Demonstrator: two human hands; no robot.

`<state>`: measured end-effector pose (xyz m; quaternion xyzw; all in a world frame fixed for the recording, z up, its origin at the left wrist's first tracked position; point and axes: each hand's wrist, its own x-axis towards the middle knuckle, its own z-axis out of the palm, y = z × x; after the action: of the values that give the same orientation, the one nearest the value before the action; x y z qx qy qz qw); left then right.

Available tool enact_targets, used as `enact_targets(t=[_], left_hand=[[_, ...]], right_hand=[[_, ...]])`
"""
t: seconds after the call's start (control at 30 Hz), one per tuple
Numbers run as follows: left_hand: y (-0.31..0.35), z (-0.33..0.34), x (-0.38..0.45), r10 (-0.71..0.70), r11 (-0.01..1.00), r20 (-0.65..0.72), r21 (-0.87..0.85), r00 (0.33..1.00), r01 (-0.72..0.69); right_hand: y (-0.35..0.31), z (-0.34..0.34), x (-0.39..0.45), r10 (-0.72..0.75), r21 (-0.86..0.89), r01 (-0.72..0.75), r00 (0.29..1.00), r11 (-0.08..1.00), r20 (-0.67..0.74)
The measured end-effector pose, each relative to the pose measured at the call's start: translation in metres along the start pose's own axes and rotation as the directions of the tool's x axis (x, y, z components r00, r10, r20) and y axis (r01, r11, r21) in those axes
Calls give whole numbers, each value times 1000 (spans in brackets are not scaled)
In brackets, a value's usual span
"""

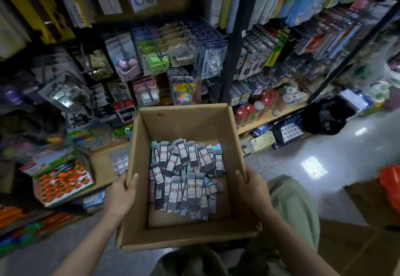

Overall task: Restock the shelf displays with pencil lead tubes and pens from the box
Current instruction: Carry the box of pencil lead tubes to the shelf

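An open cardboard box point(186, 122) is held in front of me above my knees. Inside lie several flat pencil lead tubes point(186, 176) in grey, teal and purple, each with a white label, piled loosely on the bottom. My left hand point(121, 195) grips the box's left wall, thumb over the rim. On the opposite wall, my right hand point(252, 185) clamps the rim the same way. No pens are visible in the box.
Stationery shelves point(151, 59) with hanging blister packs fill the wall ahead. A low wooden shelf point(104, 167) at the left carries orange-printed packs point(62, 182). A black bag point(326, 115) and cartons sit on the glossy floor at the right; brown cartons point(355, 245) stand beside my right knee.
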<state>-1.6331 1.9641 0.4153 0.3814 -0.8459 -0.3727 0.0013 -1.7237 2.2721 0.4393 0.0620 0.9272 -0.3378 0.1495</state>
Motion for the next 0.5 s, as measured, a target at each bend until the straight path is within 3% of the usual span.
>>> enact_targets(t=[0.27, 0.5], left_hand=[[15, 29, -26, -192, 978, -120, -109, 974, 179], [46, 93, -106, -491, 856, -242, -309, 837, 413]], right_hand=[[14, -9, 84, -115, -18, 121, 973, 992, 200], [15, -42, 158, -405, -104, 490, 806, 865, 431]])
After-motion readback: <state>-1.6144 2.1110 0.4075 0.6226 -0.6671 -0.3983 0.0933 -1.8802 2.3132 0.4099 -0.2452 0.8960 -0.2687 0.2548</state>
